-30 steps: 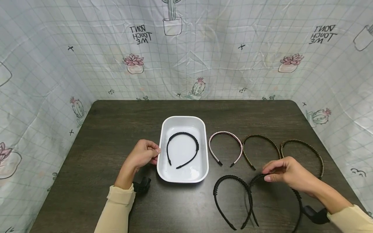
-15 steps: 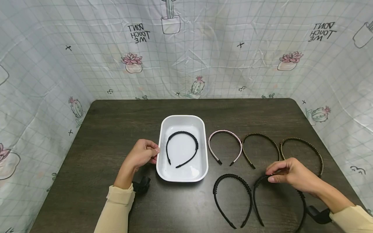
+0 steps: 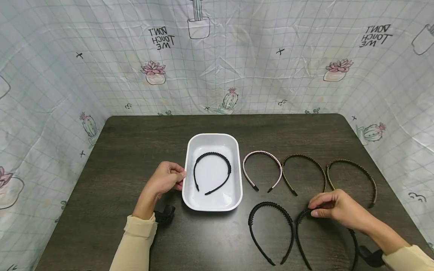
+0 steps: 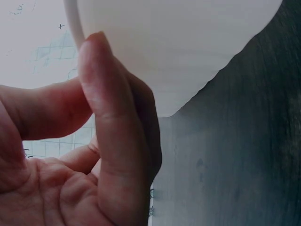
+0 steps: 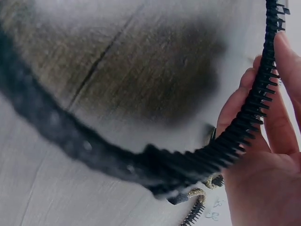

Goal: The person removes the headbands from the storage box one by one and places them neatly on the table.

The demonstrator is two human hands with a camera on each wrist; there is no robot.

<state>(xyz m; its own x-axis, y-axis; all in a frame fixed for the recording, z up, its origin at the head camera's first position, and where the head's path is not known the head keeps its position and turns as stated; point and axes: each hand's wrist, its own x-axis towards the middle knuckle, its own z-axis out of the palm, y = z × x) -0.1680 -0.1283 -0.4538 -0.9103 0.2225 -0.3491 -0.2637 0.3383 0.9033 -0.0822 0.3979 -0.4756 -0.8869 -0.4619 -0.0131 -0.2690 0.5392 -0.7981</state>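
My left hand (image 3: 167, 177) grips the left rim of a white tray (image 3: 211, 206), with bent fingers at the edge in the left wrist view. Inside the tray lies a thin black headband (image 3: 213, 153). My right hand (image 3: 337, 209) pinches the top of another black headband (image 3: 297, 233), toothed along its inner side in the right wrist view. Its two ends point toward me, and part of its band is hidden behind the hand. Just left of it, a third black headband (image 3: 269, 204) lies on the table.
Behind the black headbands lie a pink headband (image 3: 261, 152) and two brownish-gold headbands (image 3: 301, 155), in a row right of the tray. The dark wooden table (image 3: 135, 139) is bordered by a hanging printed cloth (image 3: 217, 75).
My right hand has shifted slightly right and toward me with the black headband, which no longer overlaps its black neighbour. The left hand keeps its place at the tray.
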